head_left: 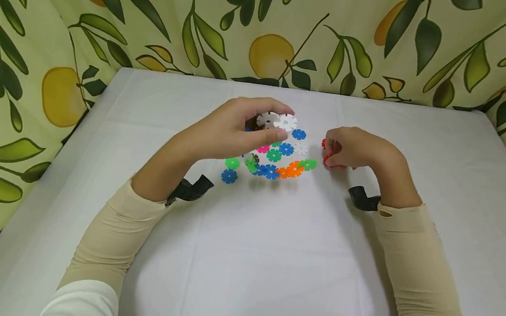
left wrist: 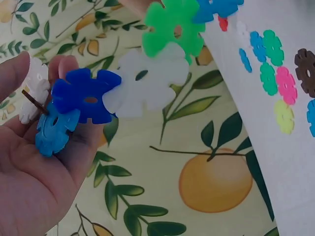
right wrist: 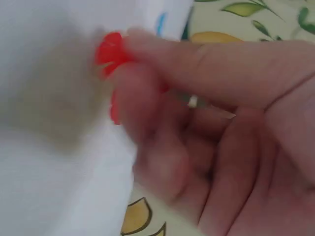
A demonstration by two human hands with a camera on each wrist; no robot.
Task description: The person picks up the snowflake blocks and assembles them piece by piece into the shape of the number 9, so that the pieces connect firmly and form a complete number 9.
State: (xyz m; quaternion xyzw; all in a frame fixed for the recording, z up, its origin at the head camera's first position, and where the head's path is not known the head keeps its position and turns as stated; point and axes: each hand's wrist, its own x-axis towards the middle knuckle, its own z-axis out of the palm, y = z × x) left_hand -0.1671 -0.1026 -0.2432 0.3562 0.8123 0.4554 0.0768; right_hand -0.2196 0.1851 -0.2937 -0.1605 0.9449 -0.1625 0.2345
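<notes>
My left hand [head_left: 233, 128] grips a group of joined, notched plastic snowflake discs. In the head view two white discs [head_left: 286, 122] sit between its thumb and fingers. The left wrist view shows a light blue disc [left wrist: 54, 130], a dark blue disc [left wrist: 83, 105], a whitish disc [left wrist: 147, 83] and a green disc [left wrist: 172, 39] linked on from there. My right hand [head_left: 359, 148] pinches a red snowflake disc [right wrist: 110, 51] between thumb and forefinger. More red shows below these fingers; whether it is a second disc is hidden.
An arc of blue, orange [head_left: 295, 168] and green discs runs in front of the left hand; its link to the held group is hidden. Pink [left wrist: 286, 86], yellow [left wrist: 284, 117] and other discs lie on the white-covered table [head_left: 270, 261]. A leaf-patterned cloth [head_left: 228, 38] hangs behind.
</notes>
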